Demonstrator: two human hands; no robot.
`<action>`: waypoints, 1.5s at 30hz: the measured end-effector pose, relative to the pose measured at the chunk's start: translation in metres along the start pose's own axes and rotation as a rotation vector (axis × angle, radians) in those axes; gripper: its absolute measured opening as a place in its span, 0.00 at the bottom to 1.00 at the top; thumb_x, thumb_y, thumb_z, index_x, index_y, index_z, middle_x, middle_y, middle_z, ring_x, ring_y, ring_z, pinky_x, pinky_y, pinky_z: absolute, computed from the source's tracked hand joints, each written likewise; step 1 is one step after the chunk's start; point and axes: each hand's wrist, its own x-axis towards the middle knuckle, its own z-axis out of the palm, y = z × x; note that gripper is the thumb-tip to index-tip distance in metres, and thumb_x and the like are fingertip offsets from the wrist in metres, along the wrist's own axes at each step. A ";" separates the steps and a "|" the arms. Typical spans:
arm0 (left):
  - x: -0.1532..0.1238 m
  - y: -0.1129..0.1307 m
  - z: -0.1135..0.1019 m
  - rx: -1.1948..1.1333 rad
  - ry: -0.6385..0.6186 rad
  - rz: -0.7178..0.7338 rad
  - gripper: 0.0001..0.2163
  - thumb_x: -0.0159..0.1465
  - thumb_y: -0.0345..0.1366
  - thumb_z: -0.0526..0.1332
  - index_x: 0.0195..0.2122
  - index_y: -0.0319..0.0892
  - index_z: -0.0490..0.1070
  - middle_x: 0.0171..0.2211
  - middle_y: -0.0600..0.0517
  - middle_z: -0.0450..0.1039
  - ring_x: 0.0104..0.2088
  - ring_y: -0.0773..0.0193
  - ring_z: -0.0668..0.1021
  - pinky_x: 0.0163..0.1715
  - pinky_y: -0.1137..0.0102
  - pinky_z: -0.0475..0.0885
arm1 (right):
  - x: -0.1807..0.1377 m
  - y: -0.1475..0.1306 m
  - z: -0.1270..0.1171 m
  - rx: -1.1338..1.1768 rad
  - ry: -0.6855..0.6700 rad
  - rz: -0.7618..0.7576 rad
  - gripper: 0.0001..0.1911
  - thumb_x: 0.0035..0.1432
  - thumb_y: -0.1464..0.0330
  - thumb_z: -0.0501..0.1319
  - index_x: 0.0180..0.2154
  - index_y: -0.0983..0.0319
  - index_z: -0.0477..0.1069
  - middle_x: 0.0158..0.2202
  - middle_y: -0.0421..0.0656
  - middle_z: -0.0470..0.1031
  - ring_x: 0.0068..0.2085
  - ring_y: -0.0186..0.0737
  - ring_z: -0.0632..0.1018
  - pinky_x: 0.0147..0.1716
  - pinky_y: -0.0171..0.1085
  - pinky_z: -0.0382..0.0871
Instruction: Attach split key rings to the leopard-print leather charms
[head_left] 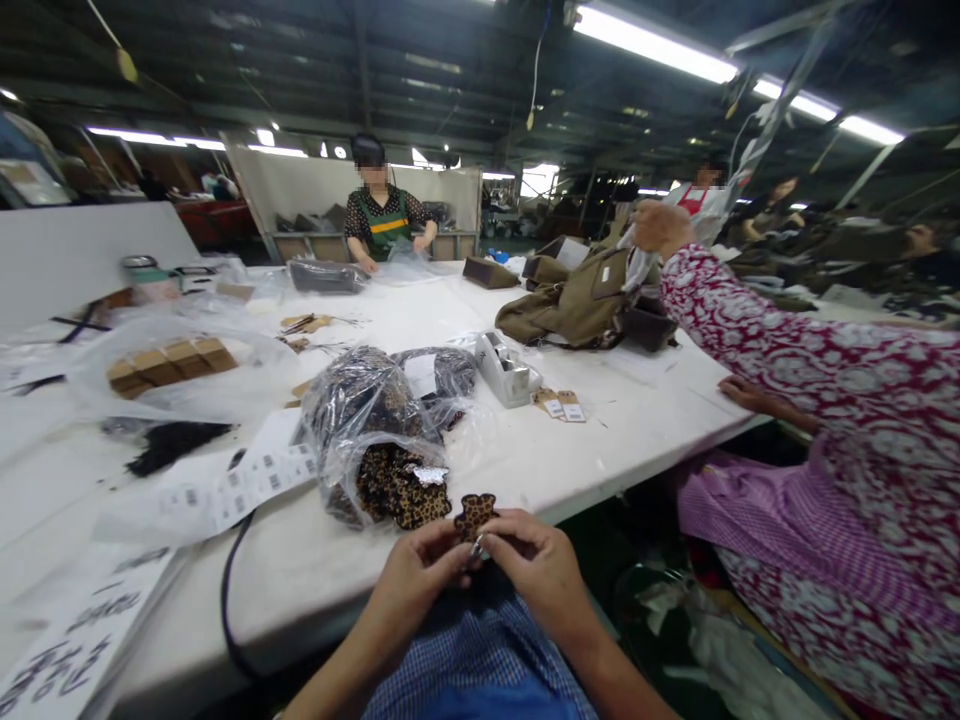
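A leopard-print bear-shaped piece (pixel 475 512) is held up between my two hands at the table's near edge. My left hand (pixel 424 565) pinches its lower left side, fingers closed. My right hand (pixel 534 560) pinches the other side, thumb and forefinger by a small shiny metal part (pixel 478 546) whose kind I cannot make out. Just beyond my hands, a clear plastic bag (pixel 360 400) lies open toward me. More leopard-print pieces (pixel 390 485) spill from its mouth, with a silvery patch showing on one of them.
A tape dispenser (pixel 504 372) and paper tags (pixel 561 405) stand behind the bag. Label sheets (pixel 247 490) and a bag of brown boxes (pixel 172 365) lie left. At right, a co-worker in a patterned sleeve (pixel 757 315) handles an olive backpack (pixel 574 305). Another person (pixel 390 215) works across the table.
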 end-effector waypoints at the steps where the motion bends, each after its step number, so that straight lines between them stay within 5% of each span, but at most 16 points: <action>1: 0.000 -0.001 0.000 0.005 0.028 0.005 0.15 0.54 0.45 0.70 0.33 0.37 0.76 0.27 0.51 0.76 0.28 0.65 0.75 0.28 0.74 0.70 | 0.000 0.001 0.002 0.007 0.003 0.000 0.05 0.56 0.67 0.66 0.32 0.59 0.81 0.36 0.43 0.81 0.40 0.42 0.79 0.42 0.34 0.71; 13: -0.001 -0.002 -0.002 -0.057 0.171 -0.065 0.14 0.53 0.43 0.71 0.37 0.41 0.79 0.35 0.50 0.78 0.38 0.61 0.77 0.35 0.73 0.73 | 0.003 0.009 0.010 0.218 0.072 0.112 0.08 0.55 0.64 0.67 0.32 0.63 0.80 0.32 0.45 0.80 0.37 0.43 0.79 0.40 0.37 0.73; 19: 0.000 0.004 -0.013 -0.041 0.271 -0.009 0.13 0.56 0.45 0.68 0.38 0.42 0.77 0.40 0.50 0.77 0.43 0.58 0.77 0.44 0.67 0.75 | 0.004 0.007 0.005 0.090 0.131 0.052 0.08 0.56 0.64 0.65 0.33 0.62 0.78 0.54 0.50 0.73 0.49 0.46 0.78 0.38 0.34 0.76; 23: 0.003 0.008 -0.023 0.257 0.291 0.153 0.11 0.59 0.45 0.65 0.34 0.42 0.76 0.41 0.49 0.77 0.43 0.57 0.77 0.46 0.66 0.73 | 0.005 0.004 0.000 -0.030 0.158 0.022 0.09 0.58 0.64 0.63 0.34 0.63 0.77 0.40 0.48 0.80 0.40 0.43 0.80 0.35 0.33 0.75; 27: 0.002 0.009 -0.024 0.505 0.275 0.313 0.08 0.62 0.42 0.62 0.34 0.43 0.76 0.43 0.48 0.78 0.47 0.56 0.77 0.49 0.66 0.70 | 0.008 0.005 0.000 0.080 0.117 0.163 0.13 0.59 0.59 0.62 0.35 0.64 0.73 0.27 0.45 0.80 0.26 0.39 0.79 0.25 0.32 0.71; 34: 0.001 0.007 -0.009 0.609 0.194 0.439 0.05 0.62 0.36 0.62 0.34 0.46 0.79 0.40 0.49 0.79 0.44 0.57 0.78 0.48 0.67 0.70 | 0.010 0.006 0.004 -0.035 0.069 0.115 0.13 0.60 0.63 0.60 0.41 0.63 0.78 0.24 0.41 0.78 0.25 0.36 0.77 0.27 0.31 0.71; 45: 0.003 0.014 -0.009 0.583 0.162 0.382 0.06 0.60 0.38 0.64 0.29 0.47 0.81 0.31 0.50 0.80 0.34 0.59 0.79 0.38 0.68 0.73 | 0.008 0.008 0.006 0.158 -0.088 0.258 0.13 0.59 0.62 0.59 0.37 0.65 0.76 0.19 0.37 0.72 0.19 0.29 0.70 0.21 0.28 0.64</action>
